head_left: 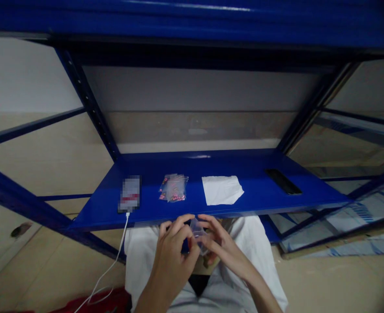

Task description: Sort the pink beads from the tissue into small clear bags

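Between my two hands, over my lap and just in front of the shelf edge, is a small clear plastic bag (197, 230). My left hand (178, 248) pinches its left side with bent fingers. On the other side, the fingers of my right hand (220, 243) close on the bag. What the bag holds, if anything, I cannot make out. Nearest on the blue shelf (153, 215) lie several small clear bags with pink beads (175, 189), overlapping each other. To their right is a flat white sheet of paper or cloth (222, 190).
A phone (130, 193) with a white cable (115, 261) plugged in lies at the shelf's left; the cable hangs to the floor. A black phone (282, 181) lies at the right. Blue posts (87, 100) stand at the sides, and an upper shelf (192, 21) is overhead.
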### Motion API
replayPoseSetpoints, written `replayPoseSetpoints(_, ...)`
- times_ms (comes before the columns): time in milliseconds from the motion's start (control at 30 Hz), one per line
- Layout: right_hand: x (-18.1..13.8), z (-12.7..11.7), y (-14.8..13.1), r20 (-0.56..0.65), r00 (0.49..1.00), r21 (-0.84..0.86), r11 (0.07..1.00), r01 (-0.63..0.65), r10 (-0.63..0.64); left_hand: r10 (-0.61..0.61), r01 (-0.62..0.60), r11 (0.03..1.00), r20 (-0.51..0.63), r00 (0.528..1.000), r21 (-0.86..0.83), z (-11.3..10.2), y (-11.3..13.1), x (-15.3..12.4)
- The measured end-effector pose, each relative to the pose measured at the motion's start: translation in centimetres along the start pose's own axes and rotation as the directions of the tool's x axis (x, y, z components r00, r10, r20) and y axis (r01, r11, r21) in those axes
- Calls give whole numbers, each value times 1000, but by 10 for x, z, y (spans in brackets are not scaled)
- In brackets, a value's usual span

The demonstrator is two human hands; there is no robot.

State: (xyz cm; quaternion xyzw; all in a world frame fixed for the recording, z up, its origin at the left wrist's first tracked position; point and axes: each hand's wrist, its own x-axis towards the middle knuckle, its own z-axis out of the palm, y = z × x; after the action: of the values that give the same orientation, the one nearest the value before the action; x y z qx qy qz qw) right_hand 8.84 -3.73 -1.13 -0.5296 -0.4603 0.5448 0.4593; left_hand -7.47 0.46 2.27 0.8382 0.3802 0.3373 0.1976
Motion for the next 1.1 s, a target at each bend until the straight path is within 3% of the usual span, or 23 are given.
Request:
replayPoseSetpoints(100,1,-2,4,75,997,280,959,-43,23,-28,56,983,154,988,-178,-4,4,14)
replayPoseSetpoints(200,7,-5,16,89,994,516,850,-101,64,-40,104,947,209,977,-304,0,6,30)
replayPoseSetpoints(333,16,-25,27,-106,986,596,802,-39,127,-21,127,893,242,970,-432,22,-2,52)
replayPoseSetpoints(433,23,-50,26,-313,929,568,823,19,195,-61,168,851,224,973,-497,47,-17,68)
replayPoseSetpoints(567,39,-84,21,-480,857,453,889,60,187,-136,224,832,206,969,-508,86,-36,81)
replayPoseSetpoints(700,64,-116,26,-664,734,295,952,79,145,-213,253,871,140,967,-421,127,-46,92)
replayPoseSetpoints(767,74,-131,29,-719,684,241,967,78,124,-177,206,910,113,978,-360,145,-49,103)
replayPoseSetpoints(867,82,-149,32,-729,680,173,982,76,76,-56,89,957,124,991,-275,165,-50,124)
replayPoseSetpoints(1033,86,-162,33,-635,771,107,994,33,43,67,-45,992,196,978,-116,183,-54,144)
replayPoseSetpoints(1100,85,-163,36,-623,781,126,991,36,50,103,-90,994,217,971,-65,186,-55,143)
